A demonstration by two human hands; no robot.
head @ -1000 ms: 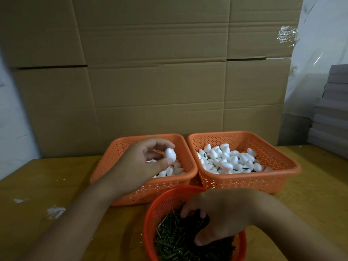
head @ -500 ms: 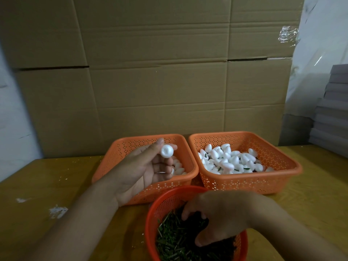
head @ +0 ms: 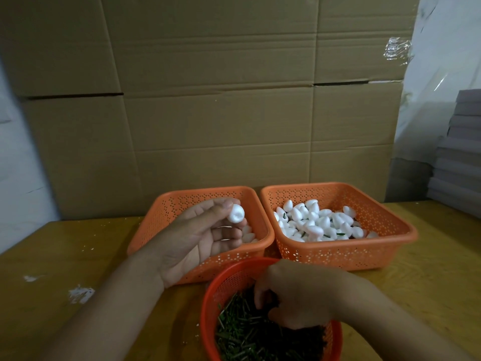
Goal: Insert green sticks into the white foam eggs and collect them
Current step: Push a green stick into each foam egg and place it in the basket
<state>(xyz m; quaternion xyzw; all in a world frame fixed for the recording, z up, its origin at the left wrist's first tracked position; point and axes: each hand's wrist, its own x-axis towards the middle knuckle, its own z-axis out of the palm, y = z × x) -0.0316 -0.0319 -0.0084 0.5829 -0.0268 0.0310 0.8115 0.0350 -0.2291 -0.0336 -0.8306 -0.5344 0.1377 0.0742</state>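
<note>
Down at the centre of the head view, the left hand (head: 197,238) is turned palm-up over the left orange basket (head: 166,217), pinching one white foam egg (head: 236,213) between thumb tip and forefinger; the other fingers curl loosely toward the palm. A few more eggs (head: 248,234) lie in that basket just behind the fingers. At the bottom centre, the right hand (head: 299,298) reaches palm-down into a round red basket (head: 208,308) full of green sticks (head: 239,332). Its fingers are curled down among the sticks, but whether they have hold of one cannot be told. To the right of centre, a second orange basket (head: 385,246) holds a heap of white eggs with sticks (head: 317,225), bits of green showing between them. All three baskets sit on a yellow wooden table (head: 65,256), with cardboard boxes (head: 221,100) filling the upper frame and grey stacked sheets (head: 460,152) at the right edge.
</note>
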